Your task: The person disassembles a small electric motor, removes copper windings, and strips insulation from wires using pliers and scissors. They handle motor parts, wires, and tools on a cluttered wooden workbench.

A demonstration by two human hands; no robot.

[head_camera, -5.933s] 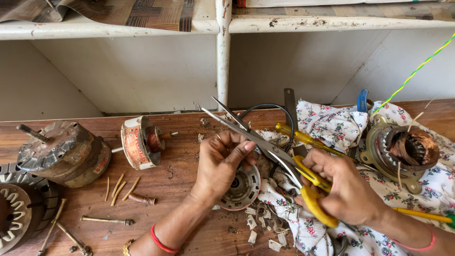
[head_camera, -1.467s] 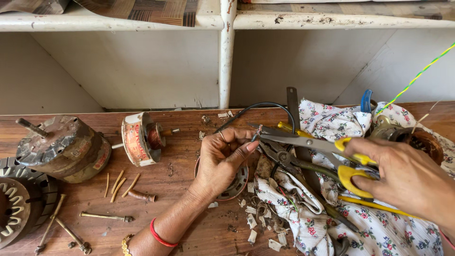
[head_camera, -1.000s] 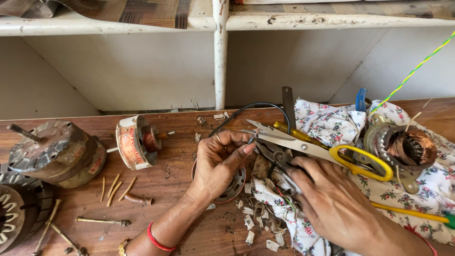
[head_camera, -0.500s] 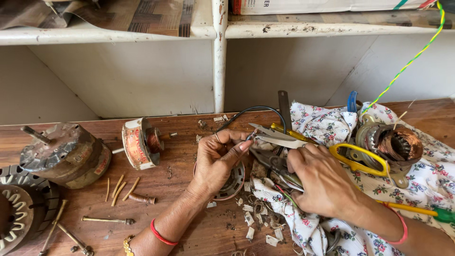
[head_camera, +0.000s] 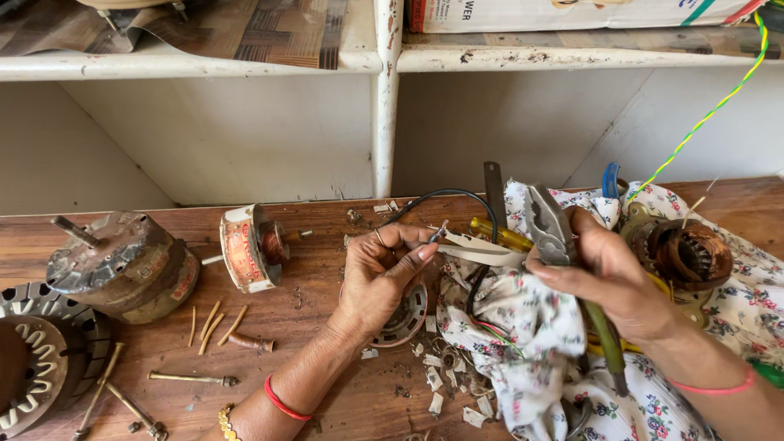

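Wooden and reddish-brown, the scarred workbench (head_camera: 327,392) carried everything you worked on. Across its right side lay the white floral-print cloth (head_camera: 531,327), and far left sat the rusty round motor housing with its stub shaft (head_camera: 122,265), well apart from your hands. Just right of that housing stood the small copper-wound coil with a pale paper band (head_camera: 249,247). Your right hand (head_camera: 612,282) was closed around the grey steel pliers with green-sleeved handles (head_camera: 549,222), nose pointing up and away (jaws together, as far as could be seen). Your left hand (head_camera: 380,278) rested over the round metal end plate (head_camera: 404,318), its fingertips (head_camera: 425,251) pinched on the end of a thin black wire (head_camera: 433,196) that looped back toward the cloth.
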